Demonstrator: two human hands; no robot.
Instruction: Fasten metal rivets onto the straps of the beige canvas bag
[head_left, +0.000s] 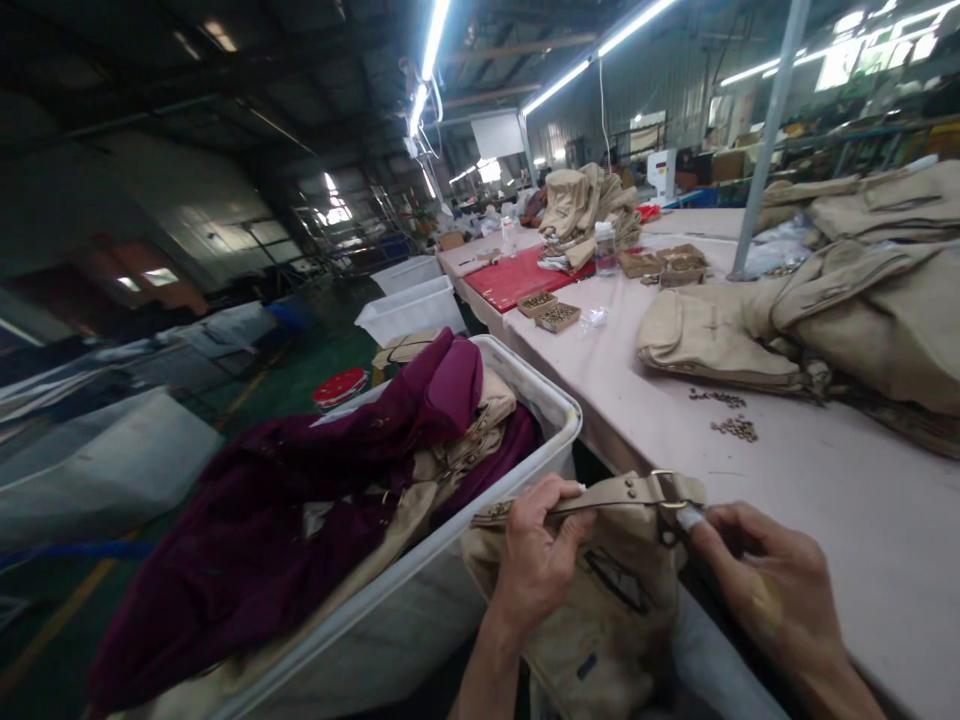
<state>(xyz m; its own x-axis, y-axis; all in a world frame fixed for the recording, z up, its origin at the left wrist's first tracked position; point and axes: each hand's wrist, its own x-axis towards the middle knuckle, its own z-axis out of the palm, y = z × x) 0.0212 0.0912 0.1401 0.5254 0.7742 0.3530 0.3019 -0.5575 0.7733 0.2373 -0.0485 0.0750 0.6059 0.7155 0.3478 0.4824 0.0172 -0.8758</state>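
A khaki canvas bag [615, 630] hangs below both hands, at the table's near edge. My left hand [541, 550] is closed round the bag's strap, thumb and fingers pinching it. The strap carries small dark rivets and, toward its right end, a brass-coloured buckle [670, 490]. My right hand [772, 570] is closed at that end, thumb beside the buckle, with something whitish at the thumb tip. Its other fingers are partly hidden, but it seems to grip the strap end. Two clusters of small metal rivets [735, 429] lie on the table beyond.
To the left stands a white plastic bin [566, 415] heaped with purple cloth [300, 510] and khaki pieces. The pinkish table [840, 520] bears khaki bags [847, 310], small boxes of metal parts [559, 317], a red mat [510, 280] and a grey metal post [769, 140].
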